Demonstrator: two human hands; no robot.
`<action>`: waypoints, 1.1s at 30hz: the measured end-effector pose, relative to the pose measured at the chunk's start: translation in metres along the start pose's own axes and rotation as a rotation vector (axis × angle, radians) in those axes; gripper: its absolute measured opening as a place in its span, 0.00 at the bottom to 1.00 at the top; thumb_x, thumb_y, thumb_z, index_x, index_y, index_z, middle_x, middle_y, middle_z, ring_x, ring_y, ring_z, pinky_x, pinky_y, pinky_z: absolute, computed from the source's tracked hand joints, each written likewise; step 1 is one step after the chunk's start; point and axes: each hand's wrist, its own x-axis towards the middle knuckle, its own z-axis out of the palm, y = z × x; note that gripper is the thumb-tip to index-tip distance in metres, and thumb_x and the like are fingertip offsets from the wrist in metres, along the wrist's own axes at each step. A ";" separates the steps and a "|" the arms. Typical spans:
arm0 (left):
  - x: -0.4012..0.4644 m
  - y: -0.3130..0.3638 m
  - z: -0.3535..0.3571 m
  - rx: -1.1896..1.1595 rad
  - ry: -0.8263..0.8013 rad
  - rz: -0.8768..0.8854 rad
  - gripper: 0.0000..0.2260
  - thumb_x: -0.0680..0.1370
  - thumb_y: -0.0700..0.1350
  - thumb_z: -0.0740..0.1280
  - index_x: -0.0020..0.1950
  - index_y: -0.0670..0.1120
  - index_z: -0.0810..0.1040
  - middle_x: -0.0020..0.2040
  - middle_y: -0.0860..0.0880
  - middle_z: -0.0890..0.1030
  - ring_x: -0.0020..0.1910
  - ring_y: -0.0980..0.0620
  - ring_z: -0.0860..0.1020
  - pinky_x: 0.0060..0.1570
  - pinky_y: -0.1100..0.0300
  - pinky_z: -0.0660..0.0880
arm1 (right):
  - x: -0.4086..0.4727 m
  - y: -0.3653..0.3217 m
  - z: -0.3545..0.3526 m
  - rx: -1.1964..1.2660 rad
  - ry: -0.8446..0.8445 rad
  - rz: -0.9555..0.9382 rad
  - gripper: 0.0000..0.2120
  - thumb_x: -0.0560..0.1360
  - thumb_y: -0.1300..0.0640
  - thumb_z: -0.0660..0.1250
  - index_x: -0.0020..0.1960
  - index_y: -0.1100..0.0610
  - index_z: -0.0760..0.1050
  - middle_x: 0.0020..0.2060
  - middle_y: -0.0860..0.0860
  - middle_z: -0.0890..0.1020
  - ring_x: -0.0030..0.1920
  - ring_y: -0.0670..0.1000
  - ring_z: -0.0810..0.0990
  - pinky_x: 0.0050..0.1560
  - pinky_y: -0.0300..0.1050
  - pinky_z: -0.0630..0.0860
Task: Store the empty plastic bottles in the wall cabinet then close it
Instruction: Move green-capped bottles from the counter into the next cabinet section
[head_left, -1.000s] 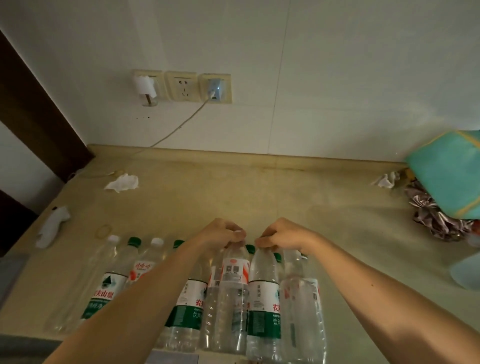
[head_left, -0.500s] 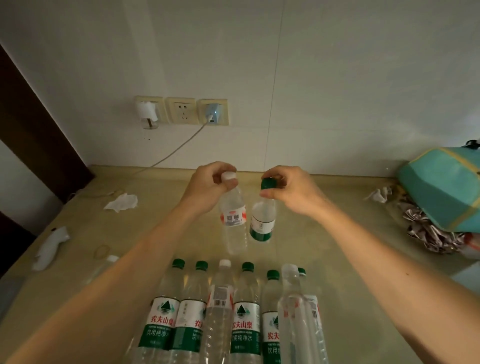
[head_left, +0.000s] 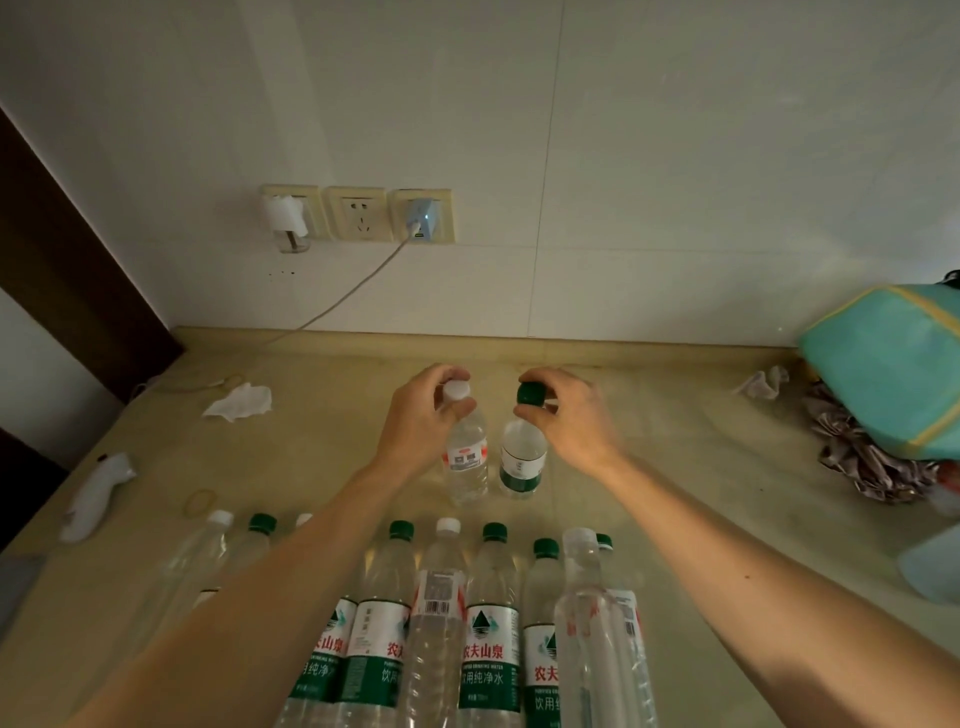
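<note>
A row of empty bottles (head_left: 488, 623) stands nearest on the surface (head_left: 675, 519). Beyond it, the left hand (head_left: 421, 421) pinches the white-capped bottle (head_left: 466, 457) and the right hand (head_left: 571, 415) the green-capped bottle (head_left: 522, 460), side by side.

The left forearm (head_left: 291, 587) covers most of three bottles (head_left: 262, 525) at the row's left end, leaving only caps and shoulders. The front bottles (head_left: 488, 623) run off the bottom edge, bases unseen. Fingers of each hand (head_left: 421, 421) hide the necks of the two held bottles (head_left: 467, 457). The teal bag (head_left: 883, 374) is cut by the right edge, as is a pale blue thing (head_left: 935, 566) below it, which cannot be identified. Small print on the labels is unreadable.
</note>
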 end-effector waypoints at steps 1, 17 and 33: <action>0.000 -0.001 0.000 -0.001 -0.007 0.003 0.13 0.78 0.43 0.72 0.61 0.51 0.78 0.56 0.58 0.79 0.56 0.60 0.77 0.56 0.65 0.74 | 0.001 0.000 0.001 -0.005 -0.002 -0.006 0.17 0.75 0.57 0.74 0.63 0.57 0.79 0.58 0.53 0.82 0.57 0.52 0.81 0.62 0.49 0.78; -0.030 -0.053 0.022 -0.094 -0.128 -0.218 0.39 0.66 0.53 0.82 0.73 0.56 0.68 0.65 0.59 0.76 0.63 0.55 0.76 0.62 0.53 0.76 | -0.020 0.060 0.034 0.155 -0.174 0.379 0.51 0.63 0.44 0.83 0.78 0.51 0.60 0.70 0.49 0.73 0.64 0.52 0.76 0.65 0.57 0.76; -0.038 -0.056 0.018 -0.195 -0.037 -0.221 0.28 0.68 0.47 0.82 0.64 0.52 0.75 0.59 0.56 0.81 0.59 0.53 0.79 0.59 0.53 0.78 | -0.038 0.033 0.035 0.295 -0.040 0.377 0.31 0.67 0.54 0.81 0.65 0.51 0.71 0.59 0.46 0.79 0.58 0.50 0.79 0.56 0.47 0.76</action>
